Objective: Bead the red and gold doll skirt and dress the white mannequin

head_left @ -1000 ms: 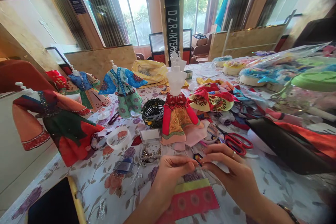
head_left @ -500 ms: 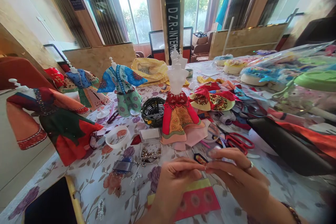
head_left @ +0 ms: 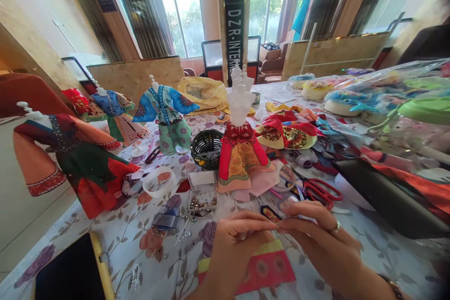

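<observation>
My left hand (head_left: 234, 243) and my right hand (head_left: 321, 239) meet fingertip to fingertip at the lower centre, both with fingers pinched together. Whatever they grip is too small or hidden to name. Beneath them lies a pink and yellow printed piece (head_left: 270, 269), partly covered by my left hand. A small dark-edged ornament (head_left: 270, 214) shows just beyond the fingertips. Past it, a white mannequin (head_left: 239, 103) wears a red dress with a patterned gold panel (head_left: 237, 159). A clear box of beads (head_left: 203, 200) sits open left of my hands.
Red scissors (head_left: 321, 191) and a black tray-like object (head_left: 386, 197) lie on the right. Dressed mannequins, a black basket (head_left: 206, 149) and a white bowl (head_left: 159, 183) stand left of centre. A phone (head_left: 70, 272) rests at the lower left. Fabric scraps (head_left: 326, 143) pile at the right.
The view has shifted slightly, so the tabletop objects appear a little further right. My hands stay together, with only a slight change in the finger pose.
</observation>
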The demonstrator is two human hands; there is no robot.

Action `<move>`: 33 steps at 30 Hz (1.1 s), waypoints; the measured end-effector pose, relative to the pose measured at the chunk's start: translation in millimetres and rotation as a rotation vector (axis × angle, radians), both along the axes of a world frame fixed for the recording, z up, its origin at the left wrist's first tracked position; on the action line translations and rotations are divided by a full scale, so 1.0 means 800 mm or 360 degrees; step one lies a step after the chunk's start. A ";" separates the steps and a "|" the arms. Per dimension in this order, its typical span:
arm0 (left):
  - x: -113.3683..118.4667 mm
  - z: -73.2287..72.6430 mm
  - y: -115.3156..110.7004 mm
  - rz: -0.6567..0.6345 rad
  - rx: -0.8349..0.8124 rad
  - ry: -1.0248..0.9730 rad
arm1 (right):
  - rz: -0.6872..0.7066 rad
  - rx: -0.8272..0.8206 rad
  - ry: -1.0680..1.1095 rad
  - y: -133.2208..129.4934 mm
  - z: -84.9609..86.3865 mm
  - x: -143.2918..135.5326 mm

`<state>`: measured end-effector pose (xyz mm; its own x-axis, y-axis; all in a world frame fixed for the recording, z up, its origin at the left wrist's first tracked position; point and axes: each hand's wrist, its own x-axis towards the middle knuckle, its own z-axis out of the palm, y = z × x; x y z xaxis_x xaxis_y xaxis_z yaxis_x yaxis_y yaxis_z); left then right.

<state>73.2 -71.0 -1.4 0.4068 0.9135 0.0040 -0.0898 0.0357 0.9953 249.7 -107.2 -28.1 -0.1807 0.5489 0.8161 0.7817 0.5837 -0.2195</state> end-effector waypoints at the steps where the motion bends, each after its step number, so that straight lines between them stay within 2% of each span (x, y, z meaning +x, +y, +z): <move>1: -0.001 0.000 0.000 -0.0001 0.0019 0.0011 | -0.0010 -0.0013 0.0000 0.000 0.000 0.000; 5: -0.001 0.002 -0.002 -0.0008 0.0069 0.0035 | 0.0021 0.0010 0.0048 0.001 0.002 -0.003; 8: 0.001 0.001 -0.001 -0.0021 0.0004 -0.0004 | 0.0064 -0.0021 0.0214 0.004 0.005 -0.009; 12: 0.003 -0.002 0.003 -0.0044 -0.0244 -0.0073 | 0.0096 -0.0313 0.0526 0.009 0.009 -0.015; 15: 0.002 -0.004 0.010 0.0057 -0.0436 -0.0178 | 0.0112 -0.0552 0.0770 0.012 0.012 -0.015; 18: -0.002 -0.002 0.020 0.0096 -0.0413 -0.0129 | 0.0096 -0.0908 0.0846 0.013 0.013 -0.010; 20: -0.008 0.003 0.025 -0.0029 -0.0247 0.0140 | 0.0101 -0.1142 0.0776 0.012 0.011 -0.006; 22: -0.015 0.007 0.027 -0.0274 0.0053 0.0444 | 0.0102 -0.1280 0.0664 0.008 0.005 -0.002; 25: -0.024 0.007 0.025 -0.0757 0.0591 0.0664 | 0.0086 -0.1314 0.0425 -0.001 -0.006 0.004; 27: -0.027 0.004 0.023 -0.0983 0.0915 0.0711 | 0.0082 -0.1295 0.0272 -0.007 -0.012 0.006; 30: -0.029 -0.003 0.019 -0.1120 0.1279 0.0794 | 0.0046 -0.1271 0.0140 -0.013 -0.015 0.008; 33: -0.031 -0.008 0.015 -0.1189 0.1440 0.0869 | 0.0046 -0.1229 0.0019 -0.014 -0.019 0.012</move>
<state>48.7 -58.7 -7.5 0.9592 0.2258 0.1701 0.0833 -0.8006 0.5933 259.2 -118.2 -43.6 -0.1972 0.9586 0.2055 0.7633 0.2817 -0.5814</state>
